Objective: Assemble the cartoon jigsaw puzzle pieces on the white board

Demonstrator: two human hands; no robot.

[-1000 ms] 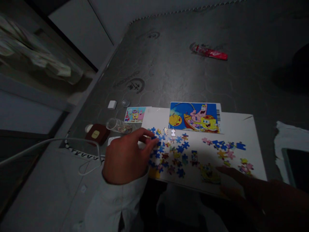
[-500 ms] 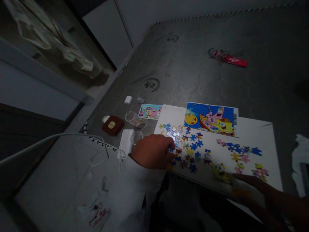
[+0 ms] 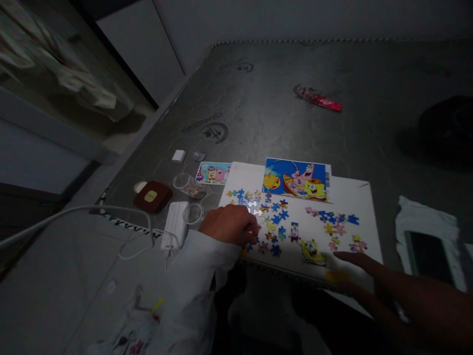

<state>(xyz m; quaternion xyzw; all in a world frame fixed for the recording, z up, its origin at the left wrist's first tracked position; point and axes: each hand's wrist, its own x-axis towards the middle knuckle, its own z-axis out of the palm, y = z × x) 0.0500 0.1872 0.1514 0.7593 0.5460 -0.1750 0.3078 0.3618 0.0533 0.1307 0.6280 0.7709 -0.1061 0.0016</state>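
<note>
My left hand is over the left part of a white board, its fingers curled down among loose jigsaw puzzle pieces; whether a piece is in its fingertips is hidden. My right hand is at the board's near right edge, thumb and forefinger stretched apart. Just left of its fingertips lies a joined yellow cartoon-face section. Farther right are joined blue pieces and pink-yellow pieces. A blue picture card rests along the board's far side.
Left of the board are a second picture card, a tipped clear cup, a brown box and a white power bank with a cable. A phone on a white packet lies right; a red packet lies farther back.
The view has swung right, so the board and table things appear farther left, and the phone shows more fully. Both hands stay near the same places on the board.
</note>
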